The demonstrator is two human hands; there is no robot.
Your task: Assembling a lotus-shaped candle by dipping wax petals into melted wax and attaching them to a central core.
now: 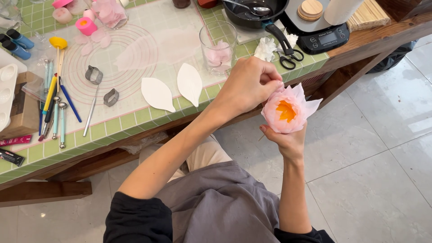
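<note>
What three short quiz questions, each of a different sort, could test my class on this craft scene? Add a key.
1. True or false: the right hand holds the pink flower from below.
2. Which lies on the table nearest the left hand? A) the white leaf shapes B) the yellow spoon C) the blue-capped tubes
3. Fill in: the flower's centre is coloured ____.

Key: 1 true; 2 A; 3 orange. The left hand pinches a petal at the flower's upper edge, out past the table's edge, over the tiled floor.
</note>
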